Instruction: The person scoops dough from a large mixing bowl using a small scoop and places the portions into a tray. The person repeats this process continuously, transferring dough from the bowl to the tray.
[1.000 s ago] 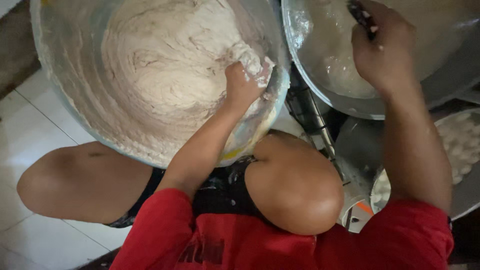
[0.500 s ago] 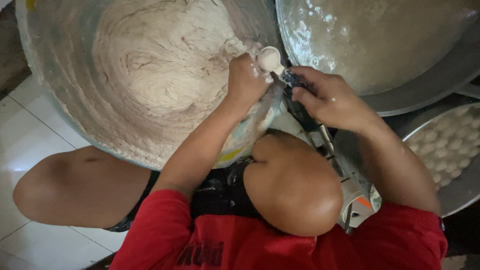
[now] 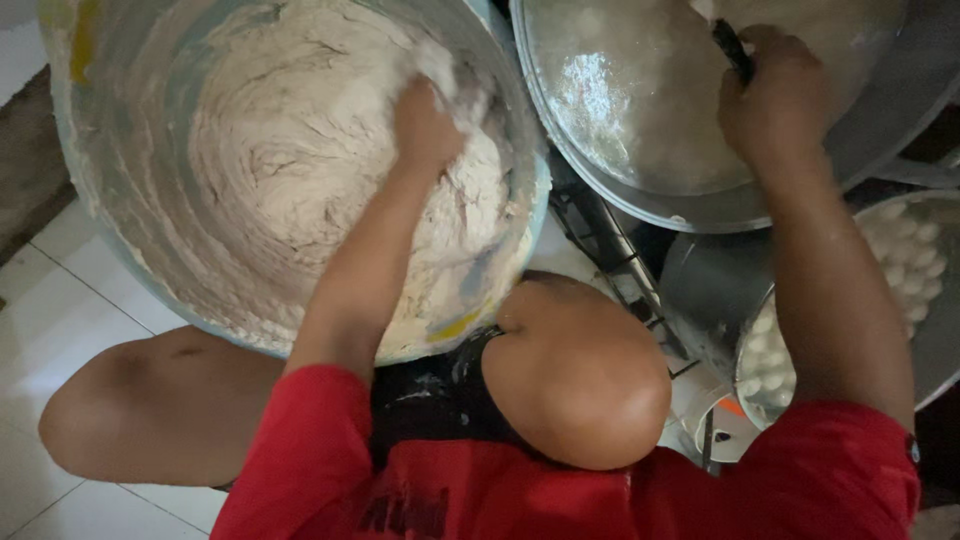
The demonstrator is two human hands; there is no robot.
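Looking down from the head view, the only one: one big basin (image 3: 110, 200) of pale dough (image 3: 290, 170), one wide metal pan (image 3: 640, 120) of cloudy liquid, one tray (image 3: 940, 330) of small white balls, too many to count.

Your left hand (image 3: 425, 125) is sunk into the dough at the basin's right side, fingers buried, so you can't tell whether that grip is apart or together. The dough fills most of the basin, which sits on the white tiled floor (image 3: 60, 320) between your knees and ahead of them.

Your right hand (image 3: 775, 100) is over the pan, grip clamped on one dark handle (image 3: 732, 48); the tool's working end is out of sight.

Around: two bare knees, left knee (image 3: 130, 420) and right knee (image 3: 580, 380), with the right knee just below the pan's rim. A dark metal frame (image 3: 610, 250) runs in the gap between basin and pan. The tray lies lower right, partly hidden by your right forearm. Red sleeves fill the bottom edge.
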